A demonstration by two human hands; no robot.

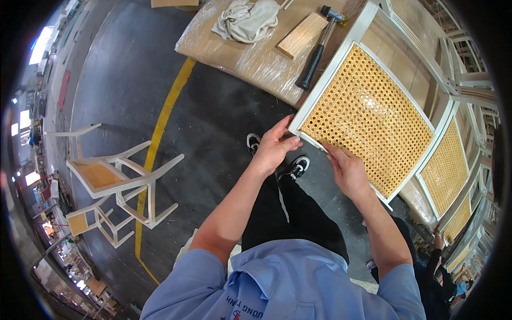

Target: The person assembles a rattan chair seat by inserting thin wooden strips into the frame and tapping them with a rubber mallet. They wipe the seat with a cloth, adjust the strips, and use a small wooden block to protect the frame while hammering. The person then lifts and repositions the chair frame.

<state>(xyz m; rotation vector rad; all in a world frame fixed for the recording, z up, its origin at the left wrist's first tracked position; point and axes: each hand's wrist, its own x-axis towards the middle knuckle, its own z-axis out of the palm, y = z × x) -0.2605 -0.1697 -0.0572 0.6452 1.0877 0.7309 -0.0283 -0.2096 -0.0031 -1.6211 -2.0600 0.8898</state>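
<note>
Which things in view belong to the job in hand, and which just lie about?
Job:
cane-panelled frame, held by left hand and right hand
probably hammer, wooden block nearby

Apparently just lying about:
crumpled cloth
white chairs at left

Around you the floor [117,85] is dark grey, with a yellow line [169,106] running from near the left corner of a plastic-wrapped table [229,57]. Pale chairs [98,175] are to your left; bright openings [41,45] glow beyond the floor's left edge.

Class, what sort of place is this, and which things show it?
Probably a furniture workshop or factory: pale frames with cane panels run in a row at right, chairs are on the floor at left, and a hammer lies on a plastic-wrapped surface.
</note>
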